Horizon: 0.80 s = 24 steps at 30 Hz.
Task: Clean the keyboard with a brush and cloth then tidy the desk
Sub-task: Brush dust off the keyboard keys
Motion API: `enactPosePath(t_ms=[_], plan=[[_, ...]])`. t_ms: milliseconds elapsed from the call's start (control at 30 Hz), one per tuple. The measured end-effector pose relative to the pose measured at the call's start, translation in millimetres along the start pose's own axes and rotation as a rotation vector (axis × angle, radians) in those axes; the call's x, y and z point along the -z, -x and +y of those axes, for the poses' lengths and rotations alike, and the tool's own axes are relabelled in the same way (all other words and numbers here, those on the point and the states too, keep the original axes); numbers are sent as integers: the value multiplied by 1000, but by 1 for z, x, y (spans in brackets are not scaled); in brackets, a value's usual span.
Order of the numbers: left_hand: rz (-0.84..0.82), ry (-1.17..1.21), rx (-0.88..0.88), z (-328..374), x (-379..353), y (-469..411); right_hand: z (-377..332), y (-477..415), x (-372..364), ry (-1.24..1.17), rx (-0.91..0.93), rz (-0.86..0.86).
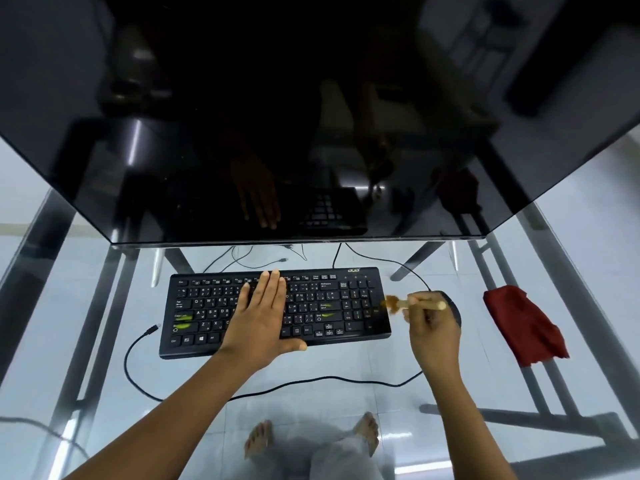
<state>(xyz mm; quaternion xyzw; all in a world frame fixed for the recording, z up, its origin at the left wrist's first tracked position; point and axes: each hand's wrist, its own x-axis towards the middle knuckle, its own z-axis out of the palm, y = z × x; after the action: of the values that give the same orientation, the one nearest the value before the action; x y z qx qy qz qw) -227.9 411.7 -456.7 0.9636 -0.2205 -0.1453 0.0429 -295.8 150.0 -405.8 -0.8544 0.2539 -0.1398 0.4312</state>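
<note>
A black keyboard (322,306) lies on the glass desk in front of the monitor. My left hand (263,313) rests flat across its middle keys, fingers together and pointing away from me. My right hand (433,327) grips a small wooden-handled brush (412,304) just off the keyboard's right end, with the brown bristles touching the keyboard's right edge. A crumpled red cloth (523,323) lies on the desk to the right, apart from both hands.
A large dark monitor (311,116) fills the upper view and overhangs the desk. A black mouse (455,310) sits partly hidden behind my right hand. A loose black cable (145,375) loops in front of the keyboard. The glass desk (104,289) shows my feet below.
</note>
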Motion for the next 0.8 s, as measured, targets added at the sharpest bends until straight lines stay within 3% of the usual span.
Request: enactPosePath(t_ms=[100, 267, 400, 500, 600, 733, 800], plan=[[4, 1, -5, -1, 0, 0, -5, -4, -10, 46, -26, -167], [7, -3, -19, -1, 0, 2, -36, -14, -31, 44, 169, -3], [39, 15, -25, -4, -1, 3, -51, 1, -66, 124, 319, -282], [86, 24, -47, -9, -4, 4, -56, 14, -76, 24, 293, -434], [105, 11, -55, -16, -9, 8, -53, 12, -83, 63, 295, -378], [103, -14, -29, -19, -13, 12, -57, 5, -83, 116, 252, -127], [103, -1, -5, -20, -13, 13, -59, 4, -83, 106, 285, -247]])
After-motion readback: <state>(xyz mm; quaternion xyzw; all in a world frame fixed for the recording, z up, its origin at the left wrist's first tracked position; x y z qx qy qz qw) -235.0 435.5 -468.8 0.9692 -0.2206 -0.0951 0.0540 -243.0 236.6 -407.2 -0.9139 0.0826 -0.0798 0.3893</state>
